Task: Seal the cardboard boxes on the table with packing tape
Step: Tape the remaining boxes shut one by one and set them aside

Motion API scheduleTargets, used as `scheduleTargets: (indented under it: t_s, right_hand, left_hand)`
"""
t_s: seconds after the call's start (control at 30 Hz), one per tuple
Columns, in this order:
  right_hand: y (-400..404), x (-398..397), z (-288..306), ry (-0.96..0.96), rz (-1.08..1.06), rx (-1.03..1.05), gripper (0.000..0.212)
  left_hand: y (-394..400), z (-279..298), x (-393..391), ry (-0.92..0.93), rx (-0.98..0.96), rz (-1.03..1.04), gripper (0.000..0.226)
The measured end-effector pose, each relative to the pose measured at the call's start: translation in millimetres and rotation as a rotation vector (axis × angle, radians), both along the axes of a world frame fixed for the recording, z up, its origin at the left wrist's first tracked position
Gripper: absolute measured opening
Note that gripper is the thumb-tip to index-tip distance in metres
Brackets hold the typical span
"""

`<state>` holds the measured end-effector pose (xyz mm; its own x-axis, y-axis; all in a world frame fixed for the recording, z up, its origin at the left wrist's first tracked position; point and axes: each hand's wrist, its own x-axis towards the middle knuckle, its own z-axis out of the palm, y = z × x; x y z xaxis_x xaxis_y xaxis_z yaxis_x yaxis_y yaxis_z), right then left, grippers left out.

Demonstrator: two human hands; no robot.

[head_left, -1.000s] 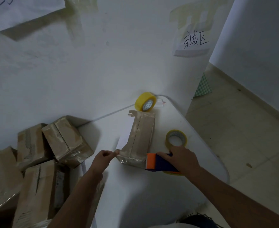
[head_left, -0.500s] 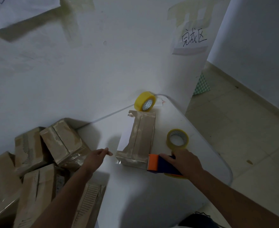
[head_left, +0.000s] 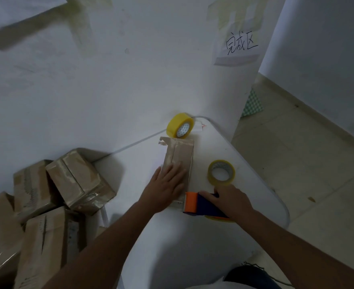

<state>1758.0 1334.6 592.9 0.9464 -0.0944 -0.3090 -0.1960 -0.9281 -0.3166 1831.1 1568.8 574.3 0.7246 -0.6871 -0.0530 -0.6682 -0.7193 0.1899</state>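
The right hand (head_left: 232, 200) clenched a tape dispenser (head_left: 201, 206), fingers curled over its dark blue body, with the orange front end set against the near right corner of the cardboard box (head_left: 180, 155). The left hand (head_left: 165, 185) lay flat on the box's top, fingers straight and spread, covering its nearer half. The box lay lengthwise on the white table (head_left: 192, 247), its centre seam running away from the person; tape already showed along that seam, and a torn flap edge stuck out at the far left corner. Just right of the box, apart from it, a thin roll of yellowish tape (head_left: 221, 173) lay flat, close to the right hand's fingertips. Beyond the box's far end a fuller yellow roll (head_left: 180, 126) stood on edge against the wall (head_left: 109, 80). Left of the box, past the table's edge, several more cardboard boxes (head_left: 76, 178) were heaped, some tilted.
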Motion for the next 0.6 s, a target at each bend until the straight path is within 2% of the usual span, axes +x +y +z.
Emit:
scheduleTargets:
  t_s: [0.1,0.37,0.6]
  right_hand:
    - [-7,-3,2,-0.018,0.01,0.007,0.063]
    - [-19,-17,1,-0.098,0.032,0.066,0.064]
    - [-44,-24,-2,-0.1,0.065,-0.008,0.065]
  left_hand:
    - [5,-23,-1,-0.018,0.084,0.03,0.057]
    - [7,-28,2,-0.006,0.099,0.024,0.057]
    - [6,-32,3,-0.027,0.061,0.041,0.057]
